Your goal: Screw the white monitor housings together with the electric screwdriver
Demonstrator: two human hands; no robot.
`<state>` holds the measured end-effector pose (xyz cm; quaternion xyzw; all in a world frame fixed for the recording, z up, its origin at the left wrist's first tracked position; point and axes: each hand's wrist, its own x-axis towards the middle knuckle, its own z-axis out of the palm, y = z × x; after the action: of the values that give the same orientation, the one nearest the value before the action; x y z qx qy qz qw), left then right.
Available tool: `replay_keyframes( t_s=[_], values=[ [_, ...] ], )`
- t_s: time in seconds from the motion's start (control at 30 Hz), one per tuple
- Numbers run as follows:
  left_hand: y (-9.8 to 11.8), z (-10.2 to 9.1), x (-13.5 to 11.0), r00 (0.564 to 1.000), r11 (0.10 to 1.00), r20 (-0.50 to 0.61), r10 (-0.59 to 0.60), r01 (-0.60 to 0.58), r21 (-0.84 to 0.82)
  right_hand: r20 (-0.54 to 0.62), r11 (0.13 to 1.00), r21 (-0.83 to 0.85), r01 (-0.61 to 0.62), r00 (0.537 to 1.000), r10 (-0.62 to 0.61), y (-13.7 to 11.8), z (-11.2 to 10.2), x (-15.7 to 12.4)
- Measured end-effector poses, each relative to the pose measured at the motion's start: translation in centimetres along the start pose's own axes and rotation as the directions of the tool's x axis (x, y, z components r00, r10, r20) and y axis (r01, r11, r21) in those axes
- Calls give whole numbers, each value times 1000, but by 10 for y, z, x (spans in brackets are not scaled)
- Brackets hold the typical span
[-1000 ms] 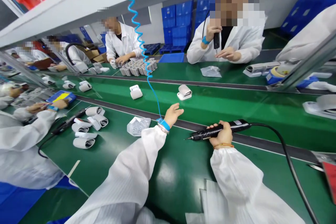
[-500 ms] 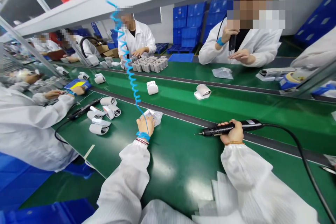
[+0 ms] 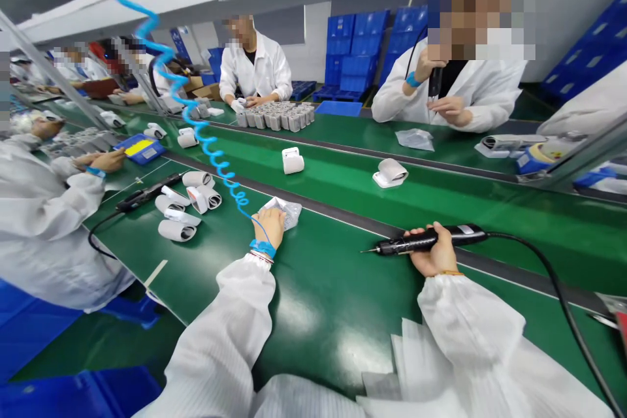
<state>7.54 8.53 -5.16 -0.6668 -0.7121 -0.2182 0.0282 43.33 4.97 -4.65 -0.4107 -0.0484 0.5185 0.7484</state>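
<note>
My right hand [image 3: 435,251] is wrapped round a black electric screwdriver [image 3: 406,243], its thin bit pointing left above the green bench [image 3: 323,287]. A cord runs from its right end. My left hand [image 3: 269,225], a blue strap on the wrist, is at a small clear plastic bag [image 3: 290,214] that holds tiny metal pieces, seemingly screws. Its fingers curl down at the bag's open side, and their tips are hidden. Left of this hand lie several white-grey curled cuff-like devices [image 3: 177,230] in a group.
A blue coiled cord [image 3: 210,150] hangs down to my left wrist. Beyond the bench, a green conveyor belt [image 3: 333,176] carries more cuff devices [image 3: 390,173]. A co-worker [image 3: 450,85] across holds another screwdriver; one at left reaches by a blue tray [image 3: 142,149]. A second screwdriver [image 3: 147,192] lies left.
The view has shifted slightly, and the coiled cord has swung left. My left hand stays at the bag; my right still holds the screwdriver. The left co-worker's hand has drawn back from the blue tray.
</note>
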Motion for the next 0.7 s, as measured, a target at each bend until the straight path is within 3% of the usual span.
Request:
replay_keyframes(
  t_s=[0.17,0.3,0.4,0.47,0.57,0.7],
  values=[
    [0,-15,2,999,999,-44,13,-15,-35,-76,997,23,-72,994,74,-3,5,-3],
    [29,-15,-21,986,971,-54,156,-163,-176,-101,995,72,-73,992,80,-3,10,-7],
    [68,1,-48,931,825,17,366,-316,-469,-115,991,114,-69,990,82,-4,12,-9],
    [93,13,-60,866,727,113,487,-330,-602,-124,988,141,-68,989,86,-5,13,-11],
    [117,26,-64,781,677,220,585,-320,-663,-135,983,169,-66,987,89,-6,12,-14],
    [124,32,-57,760,672,230,608,-339,-658,-146,983,173,-66,985,91,-5,13,-17]
  ],
)
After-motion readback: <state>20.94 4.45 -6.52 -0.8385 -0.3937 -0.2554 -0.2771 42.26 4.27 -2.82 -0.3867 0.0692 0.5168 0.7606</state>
